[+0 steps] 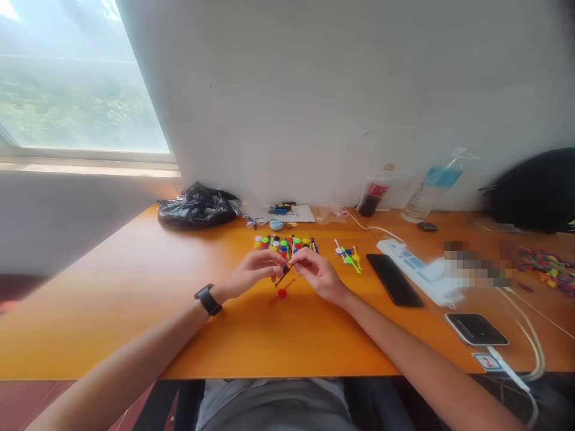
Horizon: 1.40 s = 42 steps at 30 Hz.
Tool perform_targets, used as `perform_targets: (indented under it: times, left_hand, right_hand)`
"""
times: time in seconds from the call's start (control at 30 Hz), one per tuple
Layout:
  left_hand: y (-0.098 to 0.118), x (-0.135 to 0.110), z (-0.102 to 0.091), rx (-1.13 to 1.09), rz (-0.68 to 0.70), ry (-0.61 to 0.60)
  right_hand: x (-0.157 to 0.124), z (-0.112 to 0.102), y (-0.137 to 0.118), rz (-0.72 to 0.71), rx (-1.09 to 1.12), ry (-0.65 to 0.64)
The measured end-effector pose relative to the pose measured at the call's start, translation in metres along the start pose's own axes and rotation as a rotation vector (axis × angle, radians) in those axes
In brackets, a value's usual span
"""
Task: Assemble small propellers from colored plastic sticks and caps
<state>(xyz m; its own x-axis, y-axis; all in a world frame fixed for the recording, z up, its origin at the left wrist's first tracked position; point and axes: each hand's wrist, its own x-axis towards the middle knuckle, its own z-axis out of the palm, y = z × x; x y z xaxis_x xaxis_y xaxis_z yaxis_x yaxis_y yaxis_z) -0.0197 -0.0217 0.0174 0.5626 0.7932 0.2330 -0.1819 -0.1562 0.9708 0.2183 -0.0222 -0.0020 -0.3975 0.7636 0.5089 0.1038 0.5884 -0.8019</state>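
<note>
My left hand [257, 269] and my right hand [317, 271] meet over the middle of the orange table [135, 311], fingers pinched together on a thin dark stick [284, 274] held between them. A red stick with a round red disc [281, 293] lies on the table just below the hands. Behind them sits a cluster of small coloured discs and sticks [285, 243]. A few loose green, yellow and white pieces [348, 254] lie to the right of the cluster. A black watch is on my left wrist.
A black plastic bag [196, 206] lies at the back left. A black phone [394, 279], a white power strip [420, 269], a second phone on a cable [476, 328], two bottles [433, 188], a black backpack [534, 191] and a colourful pile [545, 266] fill the right side.
</note>
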Motion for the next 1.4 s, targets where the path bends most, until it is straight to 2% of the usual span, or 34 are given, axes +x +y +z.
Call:
perform_targets:
  times: [0.17, 0.33, 0.47, 0.67, 0.9, 1.17, 1.4]
  left_hand:
    - [-0.004, -0.001, 0.002, -0.04, -0.077, 0.063]
    - [-0.006, -0.001, 0.002, 0.014, -0.042, 0.166]
    - [-0.002, -0.001, 0.003, 0.124, 0.027, 0.183]
    - [-0.001, -0.001, 0.004, 0.138, 0.056, 0.204]
    - [-0.01, -0.001, 0.005, 0.256, 0.016, 0.225]
    - [-0.01, -0.002, 0.006, 0.277, -0.004, 0.252]
    - [-0.009, -0.001, 0.007, 0.287, -0.008, 0.275]
  right_hand:
    - [0.0, 0.001, 0.003, 0.027, 0.024, 0.014]
    - [-0.002, -0.004, -0.008, 0.018, -0.13, 0.104]
    - [-0.003, -0.006, -0.012, 0.059, -0.028, 0.127]
    - [-0.004, -0.01, 0.0, 0.237, 0.157, -0.116]
    - [0.0, -0.021, 0.017, 0.228, 0.243, 0.065]
    - [0.0, -0.019, 0.005, 0.256, 0.166, 0.052]
    - [0.0, -0.019, 0.004, 0.247, 0.217, 0.041]
